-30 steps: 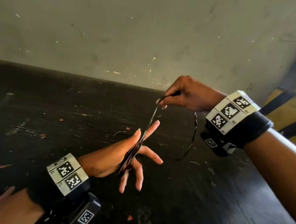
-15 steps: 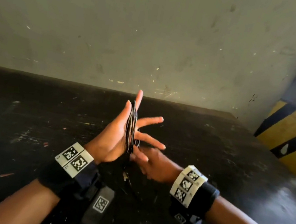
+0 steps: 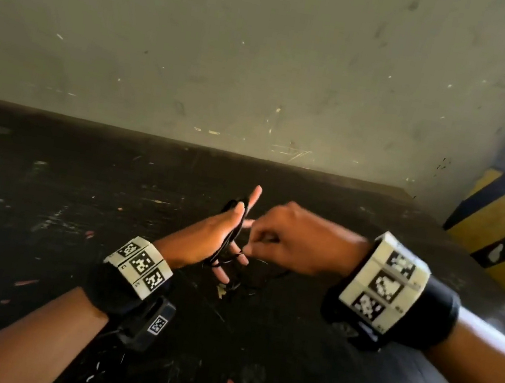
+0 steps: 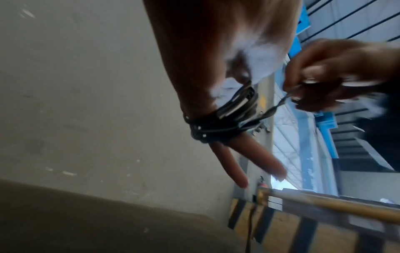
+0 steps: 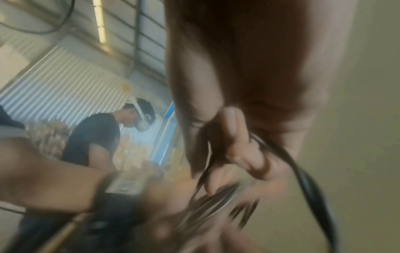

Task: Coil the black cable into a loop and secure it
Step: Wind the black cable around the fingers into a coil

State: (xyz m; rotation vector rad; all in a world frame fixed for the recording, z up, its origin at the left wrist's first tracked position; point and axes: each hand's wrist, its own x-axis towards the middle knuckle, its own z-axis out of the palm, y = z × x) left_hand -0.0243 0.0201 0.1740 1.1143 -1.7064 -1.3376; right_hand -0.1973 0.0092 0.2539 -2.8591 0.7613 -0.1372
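While both hands work above a dark, scuffed table (image 3: 73, 229) set against a pale wall (image 3: 267, 44), a yellow and black striped barrier (image 3: 503, 231) stands at the right. The left hand (image 3: 207, 237) is held edge-up with fingers straight and spread, the black cable (image 4: 218, 123) wound in several turns around it. Just beside it, the right hand (image 3: 296, 241) pinches the cable's loose strand between curled fingertips.

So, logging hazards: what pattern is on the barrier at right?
Yellow and black diagonal stripes on the barrier, clearest in the head view.
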